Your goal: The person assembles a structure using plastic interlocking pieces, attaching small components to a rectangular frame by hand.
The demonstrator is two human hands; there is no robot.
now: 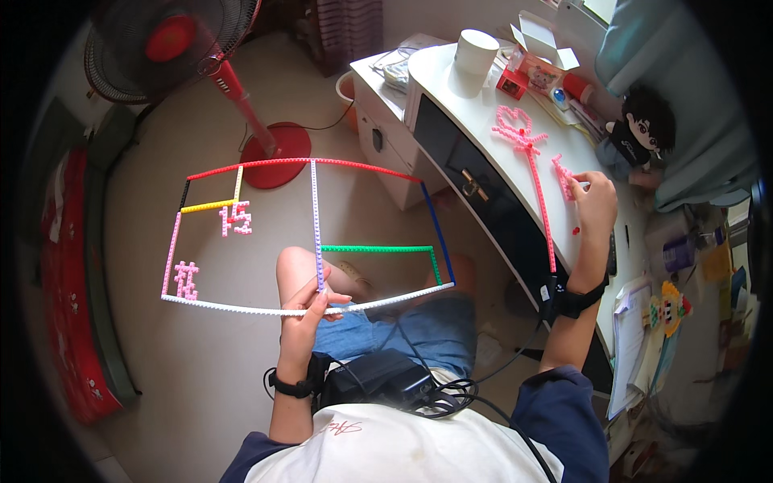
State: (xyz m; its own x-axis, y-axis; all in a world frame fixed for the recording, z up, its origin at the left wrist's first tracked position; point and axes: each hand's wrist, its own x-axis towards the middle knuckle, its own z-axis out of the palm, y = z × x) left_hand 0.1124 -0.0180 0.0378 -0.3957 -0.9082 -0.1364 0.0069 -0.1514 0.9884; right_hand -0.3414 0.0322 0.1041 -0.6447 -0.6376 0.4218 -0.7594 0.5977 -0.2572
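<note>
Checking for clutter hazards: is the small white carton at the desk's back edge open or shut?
Open. The white carton has its top flaps standing up and splayed apart. Its contents cannot be made out.

A red fan (173, 44) stood on the floor, its round base (278, 153) near a white cabinet (378, 137). On the desk (451, 76) sat a white cup (473, 56), an open white box (543, 40) and a small red box (512, 82). A dark-haired doll (640, 129) leaned at the desk's far edge. Papers (632, 338) and a colourful toy (672, 306) lay lower right. A red mat (68, 282) lined the left wall.
</note>
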